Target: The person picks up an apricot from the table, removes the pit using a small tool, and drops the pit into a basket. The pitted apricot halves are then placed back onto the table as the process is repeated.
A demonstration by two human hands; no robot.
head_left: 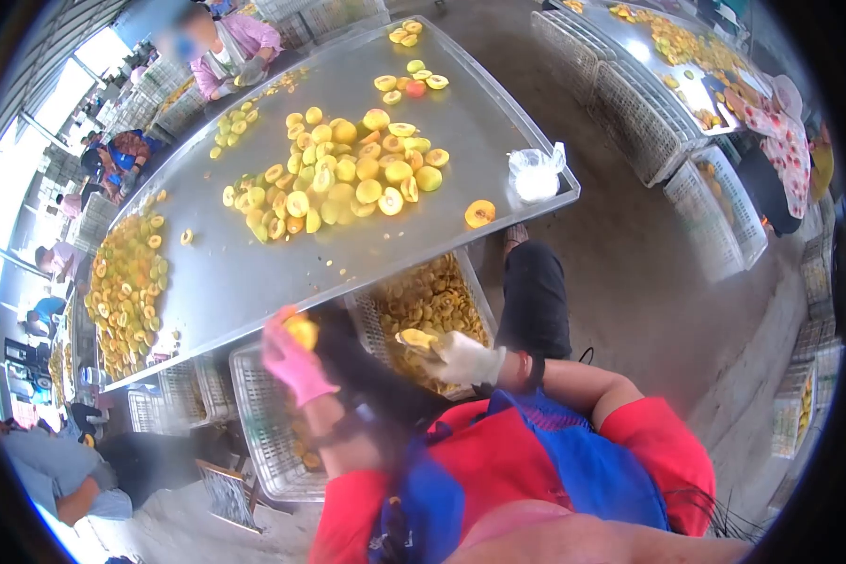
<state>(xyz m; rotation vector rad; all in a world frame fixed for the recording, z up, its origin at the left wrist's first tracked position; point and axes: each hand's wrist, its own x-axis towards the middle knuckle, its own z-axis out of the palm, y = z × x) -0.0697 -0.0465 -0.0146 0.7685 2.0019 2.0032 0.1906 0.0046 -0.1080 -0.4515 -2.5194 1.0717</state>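
Observation:
My left hand [294, 365], in a pink glove, is closed around a yellow peach piece [301, 329] just off the near edge of the metal table [385, 249]. My right hand [472, 359] wears a white glove and grips a peach half [416, 337], its cut side facing up. A small dark shape shows under that half; I cannot make out what it is. Below my right hand stands a crate of peach pieces [428, 296]. A second white crate [265, 451] is under my left forearm, with some pieces inside.
Peach halves are heaped mid-table [343, 169], with another heap [127, 291] at the left end. A tied white plastic bag [534, 176] sits at the right corner. Co-workers [233, 52] are around the tables. Stacked crates [630, 103] and a small stool [230, 493] stand on the floor.

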